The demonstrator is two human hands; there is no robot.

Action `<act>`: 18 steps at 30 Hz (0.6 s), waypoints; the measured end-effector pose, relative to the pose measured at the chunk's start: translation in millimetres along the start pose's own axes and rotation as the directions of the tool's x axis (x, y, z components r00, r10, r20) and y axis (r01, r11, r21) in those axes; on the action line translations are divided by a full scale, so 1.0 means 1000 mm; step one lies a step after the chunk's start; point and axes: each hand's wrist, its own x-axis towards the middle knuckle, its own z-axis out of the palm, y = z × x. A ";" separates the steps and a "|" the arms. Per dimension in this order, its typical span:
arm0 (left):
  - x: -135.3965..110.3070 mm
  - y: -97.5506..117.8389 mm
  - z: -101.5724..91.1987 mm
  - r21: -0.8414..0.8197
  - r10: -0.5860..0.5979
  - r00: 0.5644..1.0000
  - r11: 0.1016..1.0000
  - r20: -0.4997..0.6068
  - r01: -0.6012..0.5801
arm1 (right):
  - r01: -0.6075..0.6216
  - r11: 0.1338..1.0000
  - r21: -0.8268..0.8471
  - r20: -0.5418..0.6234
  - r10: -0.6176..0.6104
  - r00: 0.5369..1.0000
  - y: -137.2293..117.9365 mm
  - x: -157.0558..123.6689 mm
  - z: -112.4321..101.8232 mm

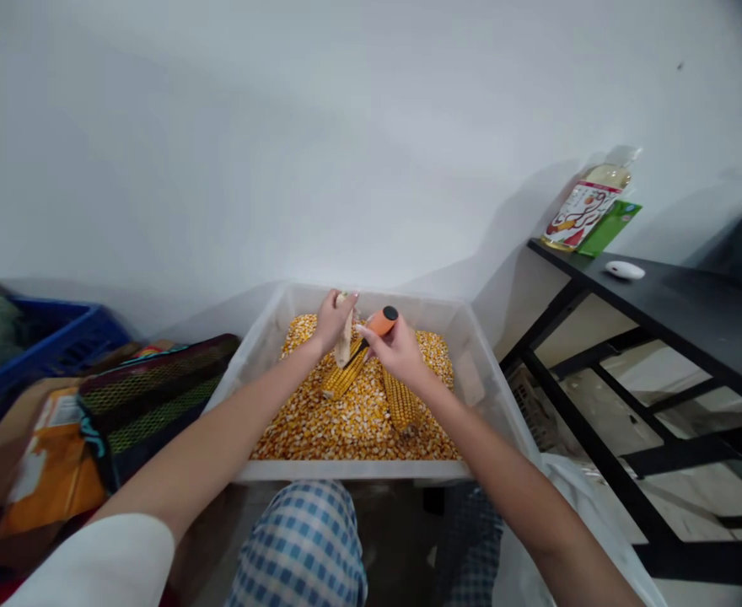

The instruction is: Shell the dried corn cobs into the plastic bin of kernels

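A clear plastic tub (472,354) in front of my knees is filled with loose yellow corn kernels (333,426). My left hand (333,319) is closed round the bare pale top of a corn cob (344,364) that stands slanted over the kernels. My right hand (397,347) grips an orange-handled tool (380,322) whose dark tip touches the cob's side. A second, fully kernelled cob (400,403) lies in the tub just under my right wrist.
A blue crate (61,337), a dark mesh bag (149,392) and an orange package (55,464) sit to the left. On the right stands a black table (693,312) with a bottle (589,206), a green box and a small white object. A white wall lies behind.
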 end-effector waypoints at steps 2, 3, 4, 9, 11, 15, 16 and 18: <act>-0.002 0.002 0.002 -0.001 0.016 1.000 1.000 0.015 -0.016 | 0.013 1.000 0.003 -0.034 -0.013 0.999 -0.001 -0.001 0.001; -0.003 0.003 0.003 0.000 0.021 1.000 1.000 0.023 -0.021 | 0.016 1.000 -0.002 -0.042 -0.016 0.999 -0.001 -0.001 0.001; -0.004 0.003 0.003 -0.002 0.024 0.999 1.000 0.034 -0.024 | 0.018 1.000 -0.017 -0.036 -0.018 0.999 -0.001 -0.001 0.002; -0.003 0.001 0.004 -0.026 0.040 0.997 0.999 0.058 -0.039 | 0.029 0.998 -0.053 0.003 -0.029 1.000 -0.002 -0.001 0.003; -0.001 -0.002 0.003 -0.030 0.039 0.997 0.999 0.061 -0.037 | 0.027 0.999 -0.028 -0.017 -0.028 0.999 -0.004 -0.001 0.003; 0.003 -0.008 -0.001 -0.052 0.034 0.999 0.998 0.040 -0.032 | 0.020 0.998 -0.054 0.018 -0.019 1.000 -0.003 -0.001 0.003; 0.003 -0.008 -0.002 -0.055 0.030 0.999 0.998 0.031 -0.028 | 0.023 0.998 -0.056 0.014 -0.023 1.000 -0.003 -0.001 0.003; 0.004 -0.009 -0.002 -0.052 0.024 1.000 0.998 0.016 -0.023 | 0.030 0.999 -0.035 -0.005 -0.030 1.000 -0.003 0.000 0.002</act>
